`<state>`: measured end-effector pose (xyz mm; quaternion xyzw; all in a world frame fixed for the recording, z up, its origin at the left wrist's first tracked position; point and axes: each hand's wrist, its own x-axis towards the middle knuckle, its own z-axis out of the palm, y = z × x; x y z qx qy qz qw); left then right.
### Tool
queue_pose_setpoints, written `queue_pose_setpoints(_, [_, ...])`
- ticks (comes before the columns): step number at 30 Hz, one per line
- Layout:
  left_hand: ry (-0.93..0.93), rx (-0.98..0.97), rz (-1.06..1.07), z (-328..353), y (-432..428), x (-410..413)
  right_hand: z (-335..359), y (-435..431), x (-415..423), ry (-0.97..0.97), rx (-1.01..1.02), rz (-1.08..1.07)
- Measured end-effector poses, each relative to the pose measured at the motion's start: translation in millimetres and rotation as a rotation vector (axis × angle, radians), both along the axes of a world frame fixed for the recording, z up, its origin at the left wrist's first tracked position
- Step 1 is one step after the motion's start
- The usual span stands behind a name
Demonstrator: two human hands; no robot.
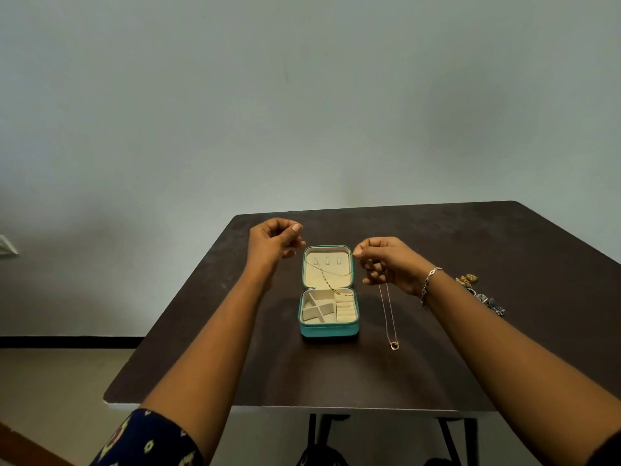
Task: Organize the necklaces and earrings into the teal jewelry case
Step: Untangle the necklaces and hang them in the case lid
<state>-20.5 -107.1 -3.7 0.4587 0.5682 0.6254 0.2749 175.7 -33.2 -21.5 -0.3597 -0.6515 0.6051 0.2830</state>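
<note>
1. The right hand (386, 260), fingers curled, grips a pendant necklace (394, 344). It dangles straight below the hand, and whether its ring pendant touches the tabletop (437, 371) cannot be told.
2. The left hand (275, 243) hovers opposite, thumb pressed to forefinger as in a pinch. Whether it holds a fine strand cannot be told.
3. The open teal jewelry case (329, 331) sits between and below both hands, with a gold chain (331, 285) lying slantwise across its lid.
4. Earrings (468, 279) wait on the tabletop beyond the right wrist.
5. To do this step well, the right hand should probably carry the necklace inward over the lid. The chain should stay taut and clear of the gold chain so they do not tangle, with the pendant lowered last.
</note>
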Motion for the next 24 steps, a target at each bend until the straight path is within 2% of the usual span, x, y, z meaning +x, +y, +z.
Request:
queue_pose_setpoints(5, [-0.03, 0.021, 0.016, 5.7, 0.5, -3.1, -8.2, 0.0, 9.6, -0.017, -0.029, -0.005])
queue_pose_setpoints(10, [-0.016, 0.068, -0.009, 10.5, 0.6, -5.0, -15.4, 0.8, 16.0, -0.06, 0.025, -0.016])
queue_pose_setpoints(17, [0.013, 0.087, -0.035, 13.9, 3.9, 1.8, -12.9, -2.1, 19.7, -0.214, 0.152, 0.119])
queue_pose_setpoints(24, [0.044, 0.083, 0.003, 19.6, 6.0, 2.4, -16.2, -6.9, 30.7, 0.006, 0.106, -0.011])
